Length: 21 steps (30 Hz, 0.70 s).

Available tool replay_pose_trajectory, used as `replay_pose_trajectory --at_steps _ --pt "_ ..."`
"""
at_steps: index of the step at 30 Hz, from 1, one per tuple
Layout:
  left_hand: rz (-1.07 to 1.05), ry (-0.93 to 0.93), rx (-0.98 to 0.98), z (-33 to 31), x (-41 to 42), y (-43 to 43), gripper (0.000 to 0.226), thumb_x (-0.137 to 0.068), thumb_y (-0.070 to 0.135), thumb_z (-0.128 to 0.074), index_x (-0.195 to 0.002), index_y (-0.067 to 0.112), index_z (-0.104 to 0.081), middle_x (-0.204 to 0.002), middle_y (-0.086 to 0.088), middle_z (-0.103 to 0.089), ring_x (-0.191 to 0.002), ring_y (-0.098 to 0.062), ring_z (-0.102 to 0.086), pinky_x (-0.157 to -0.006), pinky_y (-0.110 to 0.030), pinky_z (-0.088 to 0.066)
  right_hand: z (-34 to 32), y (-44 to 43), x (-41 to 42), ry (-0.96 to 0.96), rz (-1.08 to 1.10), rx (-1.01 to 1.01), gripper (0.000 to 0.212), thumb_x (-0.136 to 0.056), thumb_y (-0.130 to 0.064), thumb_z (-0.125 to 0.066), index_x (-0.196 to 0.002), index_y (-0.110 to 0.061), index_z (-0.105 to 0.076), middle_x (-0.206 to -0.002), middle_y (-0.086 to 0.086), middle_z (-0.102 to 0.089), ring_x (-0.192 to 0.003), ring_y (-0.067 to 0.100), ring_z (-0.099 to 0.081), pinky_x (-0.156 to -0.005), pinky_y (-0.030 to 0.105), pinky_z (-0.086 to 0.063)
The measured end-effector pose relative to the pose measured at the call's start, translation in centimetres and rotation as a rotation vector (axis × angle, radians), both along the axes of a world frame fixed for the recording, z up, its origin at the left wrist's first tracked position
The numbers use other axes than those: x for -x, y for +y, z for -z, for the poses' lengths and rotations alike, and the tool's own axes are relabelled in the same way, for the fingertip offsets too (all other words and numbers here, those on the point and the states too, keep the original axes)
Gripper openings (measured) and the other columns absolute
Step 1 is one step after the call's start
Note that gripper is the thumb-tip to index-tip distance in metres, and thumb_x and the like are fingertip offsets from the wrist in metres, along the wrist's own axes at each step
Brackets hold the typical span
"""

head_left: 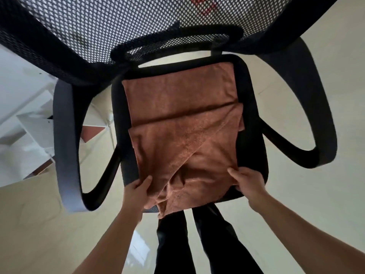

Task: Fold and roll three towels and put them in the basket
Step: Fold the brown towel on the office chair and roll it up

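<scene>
A: What were the hands doing?

B: The left hand (138, 187) was pinching the brown towel (183, 123) at its near left corner, thumb on top of the cloth and the other fingers tucked under the edge. The right hand (247, 183) had the near right corner the same way, thumb pressed flat on the fabric, fingers curled round and below. Both were closed on the cloth, neither one slack.

A: And where did the towel lie?

B: Spread over the seat (254, 107) of a black office chair, reaching from near the mesh backrest (98, 28) to the front edge. Its near part was bunched between the two hands and hung a little over the seat's front. A fold line crossed it halfway, and a diagonal flap lay over the near half.

A: How many towels did you count?

B: I could be sure of one. The far half and the near half may have been separate layers, but I couldn't tell.

A: Anything else?

B: Two armrests, the left armrest (65, 135) looking grey in the light and the right armrest (324, 119) black. Two legs in dark trousers (213, 244) below the seat, on a pale floor (316, 194). Some white shelving (21, 119) stood off to the left
</scene>
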<state>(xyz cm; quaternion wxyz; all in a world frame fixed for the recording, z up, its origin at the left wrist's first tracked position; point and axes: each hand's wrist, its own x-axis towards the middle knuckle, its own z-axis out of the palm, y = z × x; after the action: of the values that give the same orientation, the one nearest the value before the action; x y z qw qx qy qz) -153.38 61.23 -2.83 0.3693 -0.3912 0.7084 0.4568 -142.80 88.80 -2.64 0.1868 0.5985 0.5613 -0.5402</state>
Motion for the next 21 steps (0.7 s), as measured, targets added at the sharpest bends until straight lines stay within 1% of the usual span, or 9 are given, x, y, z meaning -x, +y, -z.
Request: replay_pose_trajectory --at_steps 3,5,8,11,13,15,17,19,21 --pt "-0.018 -0.042 -0.029 -0.2 -1.8 -1.4 0.025 -0.087 0.02 -0.068 -0.084 -0.004 -0.067 -0.08 -0.021 -0.066 -0.076 -0.032 -0.062 -0.073 -0.04 -0.05 -1.1 2.3 -2.4 -0.021 0.032 -0.055 0.022 -0.082 -0.019 -0.075 -0.08 0.0 -0.067 -0.074 0.012 -0.06 -0.069 0.023 -0.055 -0.068 0.037 -0.046" --pt "-0.046 -0.01 -0.017 -0.9 -2.4 -1.8 0.024 -0.082 0.021 -0.072 -0.076 -0.001 -0.066 -0.074 -0.015 -0.059 -0.072 -0.027 -0.056 -0.068 -0.036 -0.045 -2.6 3.9 -3.4 -0.041 -0.004 -0.039 0.017 -0.082 -0.02 -0.074 -0.081 -0.003 -0.07 -0.077 0.012 -0.064 -0.075 0.025 -0.058 -0.073 0.041 -0.048" --pt "-0.053 0.049 0.042 -1.1 -1.2 -2.1 0.036 -0.074 0.031 -0.079 -0.067 0.001 -0.062 -0.068 -0.013 -0.054 -0.068 -0.024 -0.052 -0.068 -0.036 -0.041 -4.4 5.5 -3.0 -0.014 -0.091 -0.044 0.017 -0.083 -0.025 -0.074 -0.077 -0.009 -0.072 -0.079 0.012 -0.068 -0.078 0.025 -0.062 -0.082 0.047 -0.052" --pt "-0.07 0.131 0.041 -1.2 2.1 -1.5 0.048 -0.059 0.048 -0.083 -0.06 0.009 -0.056 -0.065 -0.012 -0.048 -0.065 -0.022 -0.047 -0.066 -0.036 -0.038 -4.8 6.5 0.0 0.087 -0.131 -0.083 0.019 -0.084 -0.03 -0.072 -0.075 -0.013 -0.071 -0.078 0.008 -0.067 -0.079 0.023 -0.062 -0.083 0.047 -0.053" --pt "-0.117 0.199 0.018 -1.7 5.2 -0.3 0.042 -0.063 0.042 -0.083 -0.056 0.012 -0.055 -0.064 -0.012 -0.053 -0.063 -0.022 -0.05 -0.065 -0.036 -0.042 -4.4 7.0 3.1 0.146 -0.125 -0.128 0.02 -0.086 -0.034 -0.069 -0.076 -0.018 -0.068 -0.082 0.008 -0.067 -0.083 0.023 -0.062 -0.085 0.046 -0.053" --pt "-0.181 0.225 -0.014 -1.5 7.9 0.9 0.028 -0.076 0.03 -0.079 -0.066 0.012 -0.06 -0.064 -0.008 -0.061 -0.054 -0.019 -0.057 -0.063 -0.031 -0.051 -3.4 7.4 6.2 0.179 -0.098 -0.163 0.021 -0.088 -0.038 -0.067 -0.075 -0.021 -0.066 -0.091 0.014 -0.069 -0.085 0.025 -0.065 -0.09 0.048 -0.052" --pt "-0.184 0.223 -0.047 -1.4 10.0 1.9 0.02 -0.085 0.026 -0.072 -0.078 0.01 -0.062 -0.066 -0.004 -0.063 -0.045 -0.011 -0.06 -0.052 -0.023 -0.051 -2.1 7.8 8.3 0.177 -0.102 -0.168 0.022 -0.088 -0.043 -0.065 -0.077 -0.024 -0.067 -0.104 0.019 -0.069 -0.096 0.03 -0.067 -0.094 0.051 -0.052" --pt "-0.175 0.242 -0.041 -1.0 10.6 2.1 0.021 -0.086 0.029 -0.07 -0.085 0.01 -0.062 -0.069 -0.004 -0.065 -0.044 -0.009 -0.061 -0.042 -0.018 -0.046 -0.7 8.0 8.9 0.147 -0.135 -0.167 0.028 -0.087 -0.048 -0.064 -0.086 -0.02 -0.069 -0.102 0.011 -0.069 -0.099 0.028 -0.066 -0.094 0.049 -0.052" --pt "-0.179 0.259 0.034 -0.4 9.3 1.8 0.029 -0.079 0.037 -0.075 -0.084 0.011 -0.063 -0.072 -0.005 -0.065 -0.052 -0.014 -0.061 -0.046 -0.02 -0.044 0.0 7.9 8.2 0.11 -0.18 -0.189 0.049 -0.084 -0.054 -0.063 -0.094 -0.006 -0.067 -0.091 0.005 -0.064 -0.087 0.02 -0.062 -0.084 0.041 -0.054"
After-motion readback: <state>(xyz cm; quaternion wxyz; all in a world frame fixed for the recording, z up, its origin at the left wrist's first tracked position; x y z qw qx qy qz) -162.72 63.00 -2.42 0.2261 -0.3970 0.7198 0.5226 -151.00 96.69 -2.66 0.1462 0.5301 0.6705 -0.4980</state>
